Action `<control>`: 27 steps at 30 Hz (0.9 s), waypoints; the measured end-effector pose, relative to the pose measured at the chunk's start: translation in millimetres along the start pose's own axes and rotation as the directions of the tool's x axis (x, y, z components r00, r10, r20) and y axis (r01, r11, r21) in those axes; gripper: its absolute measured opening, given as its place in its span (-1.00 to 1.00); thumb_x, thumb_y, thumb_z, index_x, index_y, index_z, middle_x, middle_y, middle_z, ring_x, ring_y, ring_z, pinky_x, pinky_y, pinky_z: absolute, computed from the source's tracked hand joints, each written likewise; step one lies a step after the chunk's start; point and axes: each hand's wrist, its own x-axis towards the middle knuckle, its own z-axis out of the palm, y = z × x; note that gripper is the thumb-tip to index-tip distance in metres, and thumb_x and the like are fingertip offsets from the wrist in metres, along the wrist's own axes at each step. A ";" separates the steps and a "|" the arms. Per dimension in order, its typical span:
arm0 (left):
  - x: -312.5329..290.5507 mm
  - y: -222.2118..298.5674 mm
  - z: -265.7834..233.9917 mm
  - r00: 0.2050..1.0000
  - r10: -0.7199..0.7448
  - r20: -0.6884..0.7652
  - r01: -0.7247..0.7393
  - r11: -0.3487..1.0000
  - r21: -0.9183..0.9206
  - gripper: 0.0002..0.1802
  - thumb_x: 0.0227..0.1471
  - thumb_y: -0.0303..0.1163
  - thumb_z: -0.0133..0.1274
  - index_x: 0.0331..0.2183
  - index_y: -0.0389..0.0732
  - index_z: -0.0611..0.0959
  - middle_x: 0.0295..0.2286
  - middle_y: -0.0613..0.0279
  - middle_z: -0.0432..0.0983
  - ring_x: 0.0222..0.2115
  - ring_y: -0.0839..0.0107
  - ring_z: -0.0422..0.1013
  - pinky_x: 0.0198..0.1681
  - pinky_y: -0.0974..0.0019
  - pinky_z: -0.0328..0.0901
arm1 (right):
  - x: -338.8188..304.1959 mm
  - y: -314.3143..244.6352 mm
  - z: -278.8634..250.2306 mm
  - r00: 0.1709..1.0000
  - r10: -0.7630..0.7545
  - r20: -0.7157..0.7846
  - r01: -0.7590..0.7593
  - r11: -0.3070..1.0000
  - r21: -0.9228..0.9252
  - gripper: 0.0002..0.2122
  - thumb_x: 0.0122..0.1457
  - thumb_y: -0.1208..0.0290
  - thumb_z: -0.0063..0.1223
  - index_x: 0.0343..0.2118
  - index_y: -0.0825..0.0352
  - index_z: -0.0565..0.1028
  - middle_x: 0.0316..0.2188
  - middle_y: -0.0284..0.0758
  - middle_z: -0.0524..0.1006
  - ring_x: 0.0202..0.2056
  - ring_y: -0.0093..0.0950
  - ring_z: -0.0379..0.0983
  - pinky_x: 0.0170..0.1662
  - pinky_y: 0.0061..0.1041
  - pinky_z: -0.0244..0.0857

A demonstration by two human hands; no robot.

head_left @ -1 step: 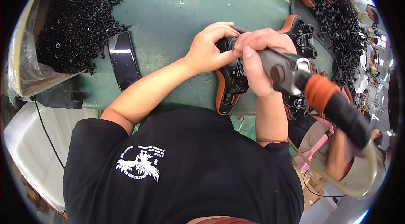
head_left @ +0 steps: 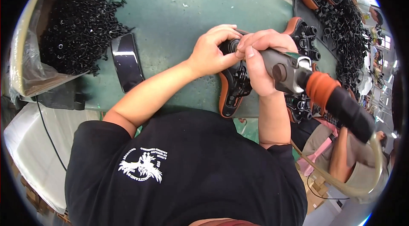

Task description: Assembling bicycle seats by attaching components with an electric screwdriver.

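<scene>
My right hand (head_left: 265,58) is closed around a grey power screwdriver (head_left: 286,76), with an orange ribbed sleeve and a black end toward the right. Its black nose (head_left: 230,46) points left, between my hands. My left hand (head_left: 211,50) is closed at that nose, thumb and fingers curled over a black plastic part with an orange-brown rim (head_left: 233,92). This part lies at the bench's near edge, its lower lobe showing below my hands. The driver's tip and any screw there are hidden by my fingers.
An open, plastic-lined box (head_left: 17,51) of small black screws (head_left: 76,34) stands at left, beside a dark phone (head_left: 127,62) on the green bench (head_left: 170,11). Similar parts (head_left: 304,34) and a heap of small black pieces (head_left: 347,43) lie right. Another person's arm (head_left: 339,155) shows lower right.
The whole view has shifted slightly. The sleeve and black end of the screwdriver have moved a little; both hands keep the same hold.
</scene>
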 end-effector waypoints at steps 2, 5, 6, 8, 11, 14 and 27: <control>-0.5 -1.1 4.2 1.000 0.011 -0.011 -0.011 0.999 -0.037 -0.59 -0.11 -0.28 0.46 -0.20 -0.23 0.74 -0.15 0.04 0.70 0.04 0.02 0.57 0.20 0.03 0.41 | -2.3 3.2 -0.3 0.999 0.041 -0.007 -0.040 0.996 0.080 -0.82 0.24 0.71 0.09 -0.15 0.38 0.39 -0.30 -0.09 0.60 -0.41 -0.42 0.54 -0.17 -0.32 0.53; -12.5 17.1 -11.4 0.988 -0.102 0.119 0.088 0.989 0.120 -0.53 -0.11 -0.27 0.45 -0.14 -0.23 0.72 -0.07 0.00 0.64 0.09 0.03 0.53 0.18 0.05 0.42 | -5.3 -19.4 -12.9 0.992 0.064 0.105 -0.062 0.998 -0.024 -0.78 0.29 0.57 0.11 -0.04 0.38 0.39 -0.04 0.14 0.56 -0.41 -0.44 0.53 -0.24 -0.36 0.50; -12.6 16.8 -29.6 0.964 0.005 0.265 -0.045 0.989 0.143 -0.54 -0.10 -0.29 0.45 -0.12 -0.21 0.71 -0.07 -0.01 0.64 0.08 0.03 0.52 0.17 0.07 0.42 | -9.8 -24.8 -16.3 0.994 -0.022 0.104 0.009 0.992 0.126 -0.76 0.28 0.57 0.13 -0.03 0.35 0.40 -0.04 0.13 0.56 -0.43 -0.45 0.53 -0.26 -0.36 0.50; -2.3 36.6 -66.0 0.942 -0.107 0.317 0.097 0.994 0.049 -0.58 -0.07 -0.30 0.43 -0.14 -0.21 0.71 -0.12 0.00 0.64 0.02 -0.01 0.53 0.13 0.08 0.43 | -23.4 -61.3 -20.6 1.000 -0.028 0.001 0.027 0.980 0.197 -0.72 0.28 0.52 0.10 0.01 0.31 0.36 -0.10 0.05 0.54 -0.50 -0.43 0.47 -0.29 -0.27 0.47; 43.5 12.5 -148.9 0.998 0.061 0.021 -0.054 0.614 0.788 -0.63 0.08 -0.25 0.33 -0.14 -0.28 0.70 -0.13 -0.09 0.60 -0.10 -0.11 0.53 0.00 0.03 0.47 | -35.4 -84.6 -32.1 0.990 -0.061 -0.123 0.089 0.967 0.237 -0.72 0.27 0.55 0.08 0.00 0.28 0.31 -0.12 0.00 0.52 -0.46 -0.42 0.47 -0.22 -0.25 0.48; 67.7 -34.7 -212.6 0.949 -0.227 -0.218 0.254 0.145 0.956 -0.58 0.20 -0.09 0.24 -0.16 -0.28 0.67 -0.16 -0.13 0.62 -0.15 -0.18 0.54 -0.06 -0.07 0.45 | -41.6 -89.3 -28.7 0.969 0.002 -0.245 0.079 0.943 0.323 -0.74 0.27 0.57 0.13 -0.05 0.27 0.33 -0.14 -0.02 0.55 -0.41 -0.39 0.51 -0.18 -0.25 0.51; 42.2 56.0 -62.7 0.827 -0.481 0.291 0.552 0.596 -0.583 -0.80 0.23 -0.64 0.15 -0.09 -0.35 0.68 -0.18 0.06 0.68 -0.10 0.20 0.64 0.00 0.15 0.56 | -49.3 -112.5 -66.8 0.955 -0.114 -0.274 0.206 0.919 0.336 -0.70 0.24 0.62 0.10 -0.03 0.27 0.31 -0.13 -0.09 0.51 -0.44 -0.40 0.52 -0.23 -0.21 0.51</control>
